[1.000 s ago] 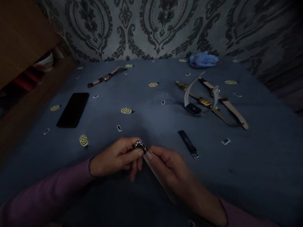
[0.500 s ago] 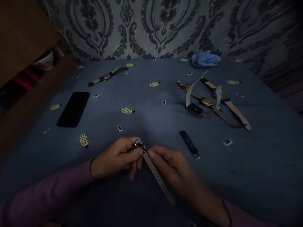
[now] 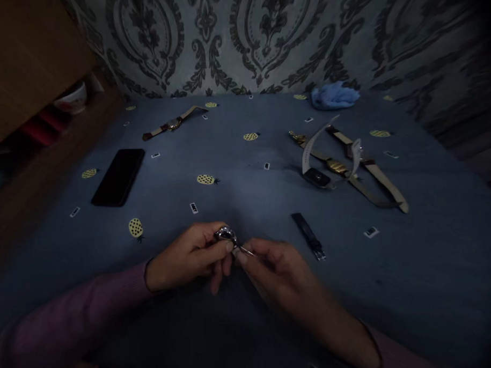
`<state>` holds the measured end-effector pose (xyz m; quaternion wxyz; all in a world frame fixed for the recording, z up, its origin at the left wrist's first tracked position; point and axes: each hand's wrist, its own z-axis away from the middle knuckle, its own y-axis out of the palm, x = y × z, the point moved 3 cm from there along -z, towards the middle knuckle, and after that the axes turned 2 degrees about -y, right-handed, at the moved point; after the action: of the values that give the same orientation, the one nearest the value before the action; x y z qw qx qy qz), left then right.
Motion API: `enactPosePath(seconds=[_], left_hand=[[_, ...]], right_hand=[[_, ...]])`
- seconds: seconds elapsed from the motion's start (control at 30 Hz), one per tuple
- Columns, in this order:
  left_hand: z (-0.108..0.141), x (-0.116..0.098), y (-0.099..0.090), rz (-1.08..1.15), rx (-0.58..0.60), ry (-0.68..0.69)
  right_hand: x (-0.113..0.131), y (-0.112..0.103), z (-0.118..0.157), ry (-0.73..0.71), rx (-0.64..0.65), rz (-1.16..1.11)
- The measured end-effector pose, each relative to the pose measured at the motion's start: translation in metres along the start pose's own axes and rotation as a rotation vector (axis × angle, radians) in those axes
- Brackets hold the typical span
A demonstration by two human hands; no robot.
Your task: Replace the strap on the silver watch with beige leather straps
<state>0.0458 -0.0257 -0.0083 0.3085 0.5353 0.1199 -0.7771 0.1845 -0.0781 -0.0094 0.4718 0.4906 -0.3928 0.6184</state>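
My left hand [image 3: 194, 255] pinches a silver watch case [image 3: 226, 234] between thumb and fingers. At its lower right, my right hand [image 3: 278, 263] is closed on the watch strap, right where it meets the case. A thin light sliver [image 3: 247, 251] shows between my right thumb and index finger; I cannot tell if it is the strap's edge or a pin. Most of the strap is hidden by my right hand. A short dark strap piece with a buckle [image 3: 308, 236] lies on the table to the right of my hands.
Several watches lie at the right: a smartwatch [image 3: 316, 178] with a pale band, a gold watch [image 3: 335, 167] and a leather-strapped one [image 3: 384, 187]. Another watch [image 3: 173, 123] is at the back left, near a black phone [image 3: 118, 177]. A blue cloth [image 3: 334, 96] sits by the wall.
The pale strap, which hung flat and visible below the case, has turned and swung behind my right hand. My left hand and the case have stayed in place.
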Motion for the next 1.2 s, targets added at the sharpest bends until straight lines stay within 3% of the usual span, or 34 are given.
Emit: enactPosePath(seconds=[0.47, 0.8, 1.2], left_hand=[[-0.0013, -0.0013, -0.0013, -0.001, 0.064, -0.035], [-0.0017, -0.0048, -0.0050, -0.031, 0.144, -0.079], [-0.0001, 0.0029, -0.0021, 0.043, 0.069, -0.022]], right_hand=[[-0.0026, 0.0007, 0.0009, 0.061, -0.044, -0.001], [-0.0015, 0.0016, 0.0027, 0.142, -0.016, -0.138], [-0.0007, -0.0008, 0.0017, 0.160, -0.011, -0.310]])
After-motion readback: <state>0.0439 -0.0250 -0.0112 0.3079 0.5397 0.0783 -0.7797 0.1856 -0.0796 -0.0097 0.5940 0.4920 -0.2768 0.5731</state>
